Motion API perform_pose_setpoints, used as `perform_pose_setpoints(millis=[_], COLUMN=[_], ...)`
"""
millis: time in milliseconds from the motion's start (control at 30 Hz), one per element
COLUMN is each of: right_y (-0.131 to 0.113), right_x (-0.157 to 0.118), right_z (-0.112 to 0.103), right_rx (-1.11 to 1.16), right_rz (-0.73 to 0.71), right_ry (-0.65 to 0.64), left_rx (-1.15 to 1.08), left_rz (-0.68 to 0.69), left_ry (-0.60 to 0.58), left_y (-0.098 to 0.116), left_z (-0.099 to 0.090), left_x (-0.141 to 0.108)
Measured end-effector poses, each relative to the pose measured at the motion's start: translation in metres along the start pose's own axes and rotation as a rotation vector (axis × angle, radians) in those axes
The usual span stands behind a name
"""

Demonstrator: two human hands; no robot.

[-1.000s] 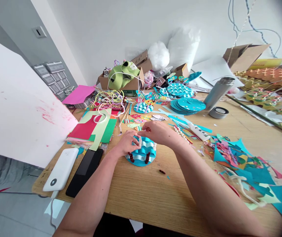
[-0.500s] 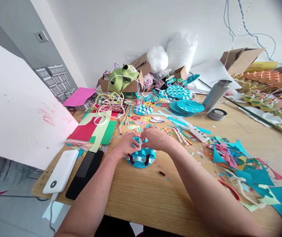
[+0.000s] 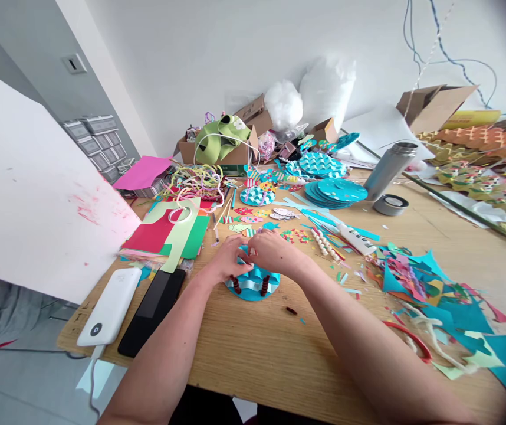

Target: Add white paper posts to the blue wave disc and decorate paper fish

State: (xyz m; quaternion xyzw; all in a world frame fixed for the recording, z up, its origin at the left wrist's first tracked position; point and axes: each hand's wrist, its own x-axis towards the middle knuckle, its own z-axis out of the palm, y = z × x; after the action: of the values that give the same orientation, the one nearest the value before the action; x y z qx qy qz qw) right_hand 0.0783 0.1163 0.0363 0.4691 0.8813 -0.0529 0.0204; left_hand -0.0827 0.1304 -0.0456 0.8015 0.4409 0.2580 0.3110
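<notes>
Blue disc: flat on the table (image 3: pixel 217 354), directly under both hands; wavy blue and white strips across its top; the far part is covered by fingers
Brown coils: one (image 3: pixel 236 285) standing on the disc (image 3: pixel 253 296) just nearer than the left fingers, its pair (image 3: pixel 264 286) just nearer than the right
Left hand: (image 3: pixel 230 260) at the disc's left side, thumb and fingers curled inward; whether it grips a piece or only steadies, I cannot tell
Right hand: (image 3: pixel 274 251) bent over the disc's far right, fingertips meeting the left ones; what lies between them is hidden, so no grasp can be confirmed
Handling: in my judgement, best done with one hand bracing the disc and the other pressing lightly straight down; sideways push could flatten the waves or tip the coils
Change: half a second ago a pale coil showed between the fingertips; the right hand has since turned over it and covers it; the disc and brown coils keep their place
Brown scrap: (image 3: pixel 291 310) loose on the table, nearer than the right hand
Paper fish: (image 3: pixel 238 227) lying just beyond the hands
White bottle: (image 3: pixel 356 238) right of the right hand, near pale twists (image 3: pixel 325 245)
Black phone: (image 3: pixel 152 310) left of the left forearm
</notes>
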Motion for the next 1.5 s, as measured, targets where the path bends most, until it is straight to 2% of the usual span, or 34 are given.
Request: perform_pose_setpoints(millis=[100, 367, 933, 1500], right_y=[0.0, -0.001, 0.0, -0.001], right_x=[0.0, 0.0, 0.003, 0.003], right_z=[0.0, -0.001, 0.006, 0.007], right_rx=[-0.003, 0.003, -0.036, -0.047], right_rz=[-0.002, 0.016, 0.004, -0.003], right_ry=[0.003, 0.006, 0.016, 0.021], left_rx=[0.064, 0.136, 0.225, 0.276], left_rz=[0.06, 0.068, -0.054, -0.055], left_ry=[0.029, 0.064, 0.064, 0.048], left_y=[0.003, 0.013, 0.02, 0.022], left_z=[-0.001, -0.001, 0.002, 0.003], left_x=[0.0, 0.003, 0.004, 0.006])
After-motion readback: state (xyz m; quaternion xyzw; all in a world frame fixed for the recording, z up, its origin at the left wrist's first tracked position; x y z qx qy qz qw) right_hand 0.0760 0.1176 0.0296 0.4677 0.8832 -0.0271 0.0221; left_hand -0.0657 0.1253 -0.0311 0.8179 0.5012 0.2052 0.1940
